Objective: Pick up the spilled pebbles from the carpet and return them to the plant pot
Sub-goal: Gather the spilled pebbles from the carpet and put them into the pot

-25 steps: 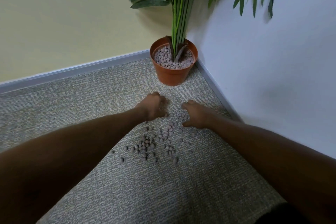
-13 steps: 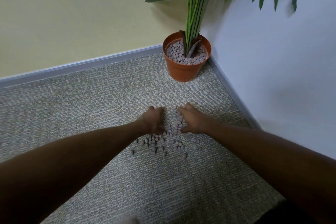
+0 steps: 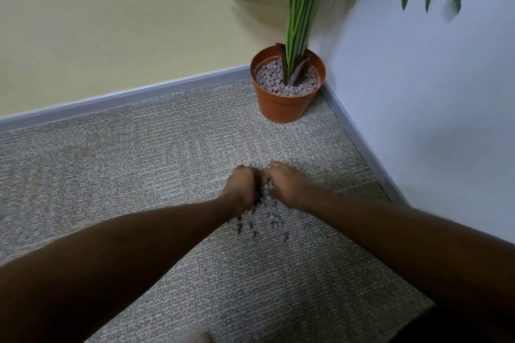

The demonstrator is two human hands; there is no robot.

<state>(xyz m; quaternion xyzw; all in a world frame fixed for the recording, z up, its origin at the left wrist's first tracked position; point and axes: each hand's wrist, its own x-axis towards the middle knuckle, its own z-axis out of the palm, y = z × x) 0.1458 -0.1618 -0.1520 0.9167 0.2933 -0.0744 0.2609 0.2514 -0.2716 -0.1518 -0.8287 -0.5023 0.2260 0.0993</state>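
Item: spilled pebbles (image 3: 264, 220). Small, rounded, grey-mauve pieces lying on the carpet (image 3: 139, 164), gathered into a narrow heap between the two hands, with a loose scatter trailing toward the viewer. None are seen lifted clear of the floor.

Item: left hand (image 3: 242, 185). Set on the carpet at the left flank of the heap, cupped inward, its fingers curled against the pebbles. How many pebbles are enclosed cannot be told.

Item: right hand (image 3: 285, 184). Set opposite, likewise cupped and pressed toward the left hand, almost touching it at the far end; pebbles are trapped in the gap between the two.

Item: plant pot (image 3: 287, 103). Orange-brown, upright in the corner where the two walls meet, well apart from the heap. Its surface is covered with matching pebbles around the green stems (image 3: 299, 22).

Step in hand, as judged: the pebbles are being herded together and scooped; delivery to the pot is not yet made.

Next move, as judged: the cupped hands are to be closed under the heap, raised level, carried forward to the pot and emptied beside the stems. The stragglers nearest the viewer would call for a second pass.
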